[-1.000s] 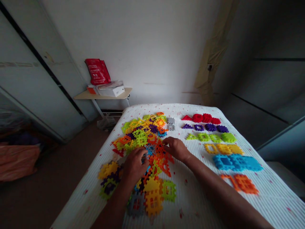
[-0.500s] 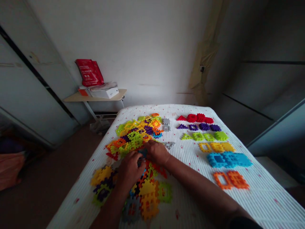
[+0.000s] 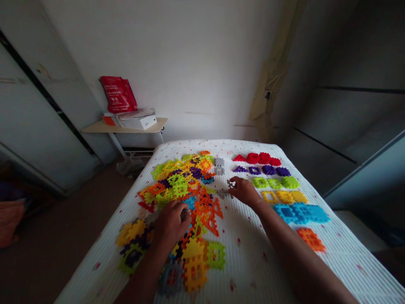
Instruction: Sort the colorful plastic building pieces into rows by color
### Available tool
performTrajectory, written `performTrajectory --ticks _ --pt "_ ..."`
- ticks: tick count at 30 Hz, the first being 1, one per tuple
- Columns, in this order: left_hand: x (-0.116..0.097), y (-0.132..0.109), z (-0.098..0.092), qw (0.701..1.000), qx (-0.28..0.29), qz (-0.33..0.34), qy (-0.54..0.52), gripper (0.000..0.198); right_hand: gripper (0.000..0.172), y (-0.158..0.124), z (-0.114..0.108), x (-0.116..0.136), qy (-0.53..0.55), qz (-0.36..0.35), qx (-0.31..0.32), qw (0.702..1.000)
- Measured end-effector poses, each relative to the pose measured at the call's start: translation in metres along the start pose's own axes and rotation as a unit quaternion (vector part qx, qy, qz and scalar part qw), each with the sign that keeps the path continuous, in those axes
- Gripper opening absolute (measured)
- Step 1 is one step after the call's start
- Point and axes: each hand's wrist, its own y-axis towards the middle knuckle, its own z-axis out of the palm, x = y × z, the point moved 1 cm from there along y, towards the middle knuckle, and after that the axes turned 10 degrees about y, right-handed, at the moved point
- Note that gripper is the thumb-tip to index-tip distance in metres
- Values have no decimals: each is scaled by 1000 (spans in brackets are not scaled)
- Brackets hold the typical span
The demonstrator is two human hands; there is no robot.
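The left hand curls down onto a jumbled heap of multicoloured plastic waffle-block tiles, and whether it grips anything cannot be told. The right hand pinches a small grey plastic tile at its fingertips, just beside the heap, over a white ribbed bedspread, near colour-sorted rows of tiles.

Dim room, curved, warped edges
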Motion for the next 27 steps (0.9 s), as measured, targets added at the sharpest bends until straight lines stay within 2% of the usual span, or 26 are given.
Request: performTrajectory --ticks 3,10,19,27 --pt "0 0 0 1000 -3 0 -3 15 32 -2 2 -4 0 -4 6 1000" --pt "1 0 0 1000 -8 4 -1 15 54 -3 1 2 1 -86 32 996" --pt "2 0 2 1000 -3 0 -2 15 48 -3 5 -3 -1 -175 0 985" --pt "0 -1 -1 1000 -1 9 -11 14 57 -1 4 -3 -15 -192 2 981"
